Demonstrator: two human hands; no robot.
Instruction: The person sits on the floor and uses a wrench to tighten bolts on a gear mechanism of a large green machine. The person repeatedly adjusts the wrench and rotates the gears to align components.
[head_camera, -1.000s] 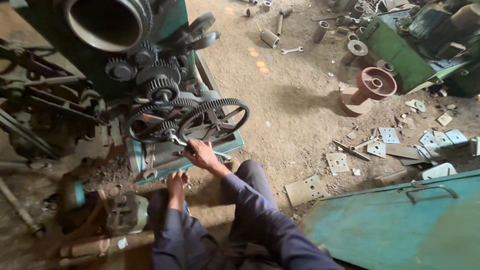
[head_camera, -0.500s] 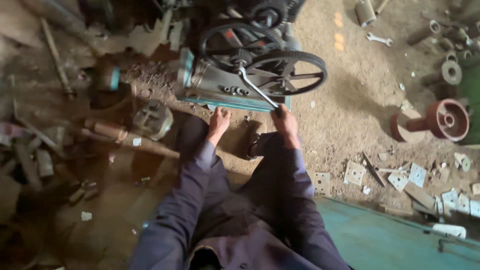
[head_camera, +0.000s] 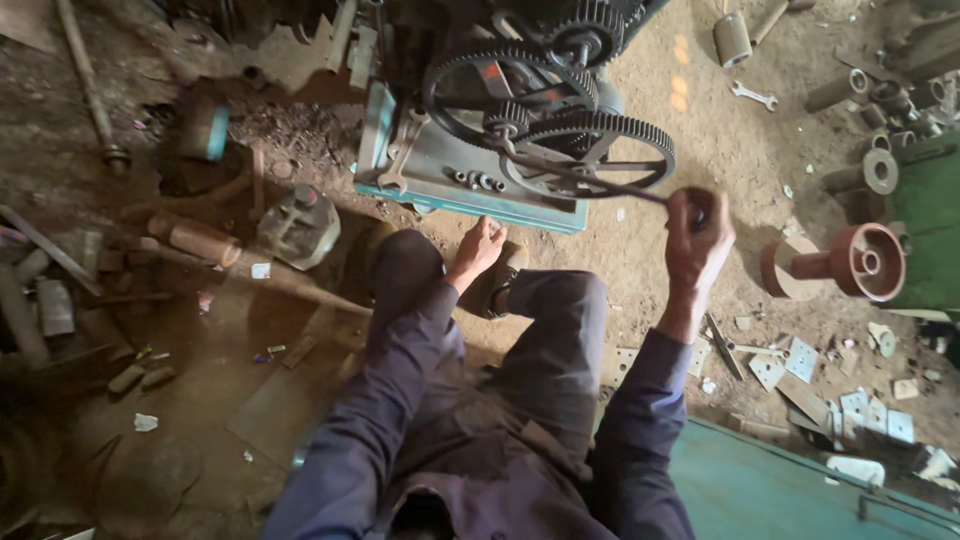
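The machine (head_camera: 480, 190), a dark body on a teal base plate with its gear train exposed, fills the top of the view on the dirt floor (head_camera: 700, 120); two large spoked gears (head_camera: 590, 155) mesh at its near end, a smaller pinion between them. The right hand (head_camera: 697, 240) is raised to the right of the lower gear, fingers clenched around the end of a long thin wrench (head_camera: 590, 178) whose far end sits at the hub between the gears; the left hand (head_camera: 478, 248) rests low, just below the base plate, fingers loosely curled on the knee or boot, holding nothing that I can make out.

To turn that fastener well, I judge the pull should stay square to the shaft so the head does not slip off; the sleeve and knuckles should keep out of the gear teeth; the free hand could brace against the base.

Packaging is scarce; a grey canister (head_camera: 298, 226) lies left of the base among rusty rods; a red flanged spool (head_camera: 850, 265) lies at the right; pale square metal plates (head_camera: 800, 360) are scattered beside a teal panel (head_camera: 790, 490); no legible label or sign shows.
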